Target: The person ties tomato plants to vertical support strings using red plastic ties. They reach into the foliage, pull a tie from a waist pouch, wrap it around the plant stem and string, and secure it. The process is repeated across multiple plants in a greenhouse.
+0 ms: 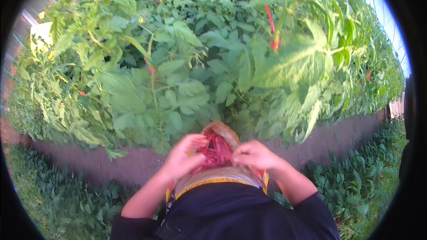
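Note:
A bag (227, 130) with its mouth spread wide hangs at my waist, its inside pale and its edge yellow. Loose red strips (217, 151) lie in a tangled heap within it. My left hand (186, 156) is at the left side of the mouth, thumb and fingers apart over the strips. Opposite it, my right hand (254, 155) has its fingers curled together at the right edge of the heap. Blur hides whether a strip is between those fingertips. Just beyond the bag stands a leafy tomato plant (153, 90) with a red tie (151, 69) on its stem.
Dense tomato plants fill the space ahead, with another red tie (275, 41) on a stem at right. Large leaves (293, 63) reach close on that side. Bare soil path (340, 133) curves past the bag. Low plants (66, 200) grow behind. A yellow card (41, 38) hangs far left.

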